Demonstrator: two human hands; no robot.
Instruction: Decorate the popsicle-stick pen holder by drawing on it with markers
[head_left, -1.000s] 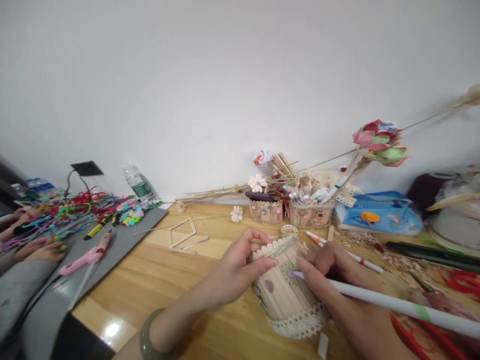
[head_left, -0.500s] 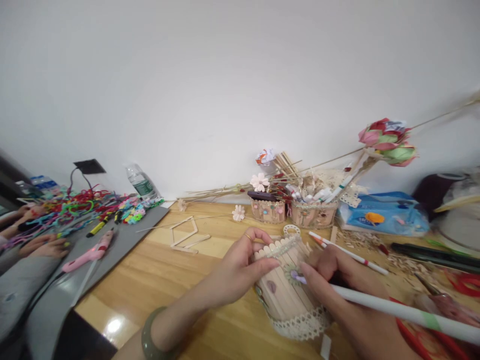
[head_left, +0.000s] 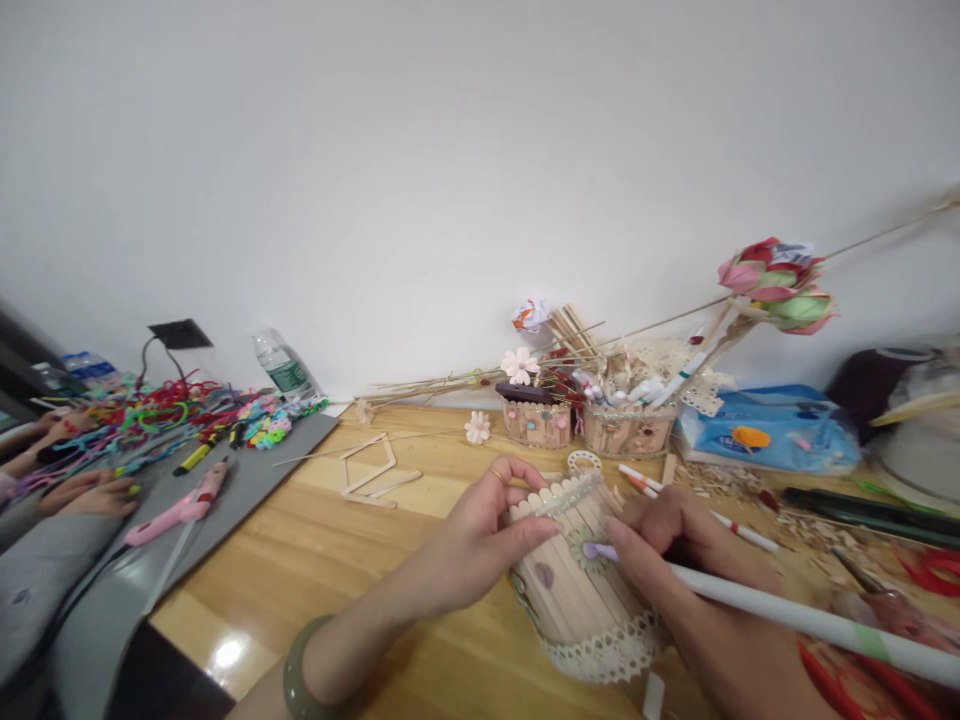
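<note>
A pot made of wooden ice-lolly sticks [head_left: 574, 590], trimmed with lace at its base and rim, lies tilted on the wooden table [head_left: 330, 560]. My left hand [head_left: 480, 535] grips its upper side, thumb across the sticks, a green bangle on the wrist. My right hand [head_left: 675, 560] is closed round a long white stick [head_left: 810, 622] and its forefinger presses a small purple piece [head_left: 592, 550] onto a flower decoration on the pot's side.
Two small decorated pots [head_left: 592, 425] with pens and sticks stand at the back, paper flowers [head_left: 776, 280] above. A blue packet [head_left: 772, 425], red scissors [head_left: 930, 570] and wood shavings lie right. Another person's hands [head_left: 82, 490], a pink glue gun [head_left: 176, 505] and coloured cords lie left.
The view has shifted slightly; my right hand has crept a little further over the pot's side. The left hand keeps its grip.
</note>
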